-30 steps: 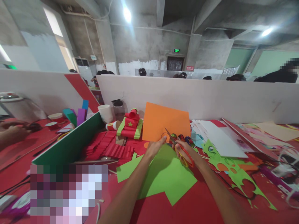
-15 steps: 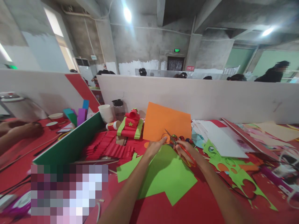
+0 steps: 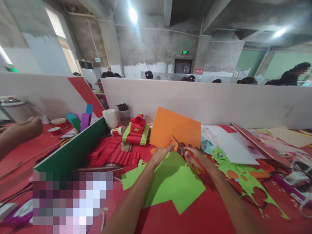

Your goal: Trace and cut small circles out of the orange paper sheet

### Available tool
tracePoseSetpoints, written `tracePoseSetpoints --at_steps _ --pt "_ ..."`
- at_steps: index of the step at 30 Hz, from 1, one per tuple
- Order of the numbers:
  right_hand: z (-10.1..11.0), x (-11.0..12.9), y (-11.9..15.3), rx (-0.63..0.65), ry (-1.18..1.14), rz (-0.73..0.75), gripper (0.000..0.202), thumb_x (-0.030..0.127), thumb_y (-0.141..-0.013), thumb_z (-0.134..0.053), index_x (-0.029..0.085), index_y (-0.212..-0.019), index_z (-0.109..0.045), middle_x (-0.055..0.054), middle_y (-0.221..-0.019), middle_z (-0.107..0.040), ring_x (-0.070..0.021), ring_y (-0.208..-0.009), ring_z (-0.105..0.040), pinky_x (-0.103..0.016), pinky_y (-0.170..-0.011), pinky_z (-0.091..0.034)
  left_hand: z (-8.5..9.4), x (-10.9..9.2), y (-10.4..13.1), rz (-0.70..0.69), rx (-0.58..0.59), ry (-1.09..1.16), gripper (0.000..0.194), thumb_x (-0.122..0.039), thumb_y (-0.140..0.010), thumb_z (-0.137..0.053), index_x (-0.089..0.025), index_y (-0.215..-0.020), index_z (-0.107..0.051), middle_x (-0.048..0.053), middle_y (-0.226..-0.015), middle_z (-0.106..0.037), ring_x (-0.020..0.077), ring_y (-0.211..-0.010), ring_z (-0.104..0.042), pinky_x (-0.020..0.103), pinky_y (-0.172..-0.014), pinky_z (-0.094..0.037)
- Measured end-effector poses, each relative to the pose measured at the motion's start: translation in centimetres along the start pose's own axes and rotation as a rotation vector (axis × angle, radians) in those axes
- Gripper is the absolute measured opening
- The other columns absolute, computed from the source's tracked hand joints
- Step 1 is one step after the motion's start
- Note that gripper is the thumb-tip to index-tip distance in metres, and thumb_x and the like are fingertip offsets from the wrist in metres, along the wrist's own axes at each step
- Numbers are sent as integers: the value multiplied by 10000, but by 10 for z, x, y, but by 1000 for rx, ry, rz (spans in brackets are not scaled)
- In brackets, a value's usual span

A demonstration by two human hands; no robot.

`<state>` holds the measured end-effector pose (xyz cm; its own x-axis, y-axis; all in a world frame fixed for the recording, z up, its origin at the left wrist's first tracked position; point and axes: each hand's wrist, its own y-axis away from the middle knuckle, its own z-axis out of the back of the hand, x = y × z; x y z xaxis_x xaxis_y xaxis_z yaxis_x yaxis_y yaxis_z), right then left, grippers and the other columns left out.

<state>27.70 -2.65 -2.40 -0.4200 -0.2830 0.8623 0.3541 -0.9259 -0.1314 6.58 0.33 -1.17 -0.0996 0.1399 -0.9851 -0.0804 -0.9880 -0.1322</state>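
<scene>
An orange sheet (image 3: pixel 179 125) stands upright in front of me, its lower edge pinched by my left hand (image 3: pixel 163 152). A drawn or cut circle shows in the sheet beside my left fingertips. My right hand (image 3: pixel 191 156) is closed round the handles of red-handled scissors (image 3: pixel 181 146), whose blades point up and left over the sheet's lower part. Below both hands, green paper (image 3: pixel 170 182) lies on the red tabletop (image 3: pixel 200 217).
Folded red paper strips (image 3: pixel 114 156) lie left of centre, near a red and green paper model (image 3: pixel 136 130). A green board (image 3: pixel 73 146) stands at left. Green scraps (image 3: pixel 243 175) and white sheets (image 3: pixel 231 146) lie right. Another person's hand (image 3: pixel 31 126) is at far left.
The orange sheet has shifted slightly right and tilted a little. The other person's hand at far left has risen. A dark-clothed person in the right background has moved right.
</scene>
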Motion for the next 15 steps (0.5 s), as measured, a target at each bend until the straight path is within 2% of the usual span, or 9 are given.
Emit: tracePoseSetpoints --at_steps 3,7,11,15 --pt "-1 2 1 -6 -4 -9 506 685 -893 -451 192 -864 -556 9 -631 -537 -125 -503 -499 -236 -445 -393 1 -1 0 46 19 -82 494 -537 -706 -735 -193 -1062 -728 130 -1207 -690 331 -1193 -590 389 -987 -450" --pt "-1 1 -1 -25 -12 -26 503 683 -879 -479 189 -852 -569 -2 -626 -542 -139 -523 -518 -237 -450 -403 2 0 0 32 32 -105 441 -527 -728 -710 -206 -1030 -736 113 -1240 -677 321 -1238 -564 370 -1012 -438" --pt "-1 -1 -3 -33 -24 -52 466 652 -844 -564 187 -878 -583 -4 -636 -556 -143 -523 -529 -234 -450 -411 2 0 -1 57 32 -109 533 -541 -720 -713 -196 -1127 -706 114 -1298 -641 312 -1233 -570 359 -1005 -451" --pt "-3 -1 -1 -55 -8 -58 462 652 -849 -557 192 -865 -582 -1 -627 -548 -146 -520 -526 -238 -455 -422 3 -3 0 61 36 -129 549 -538 -719 -714 -212 -1160 -697 104 -1310 -633 311 -1245 -562 357 -1016 -443"
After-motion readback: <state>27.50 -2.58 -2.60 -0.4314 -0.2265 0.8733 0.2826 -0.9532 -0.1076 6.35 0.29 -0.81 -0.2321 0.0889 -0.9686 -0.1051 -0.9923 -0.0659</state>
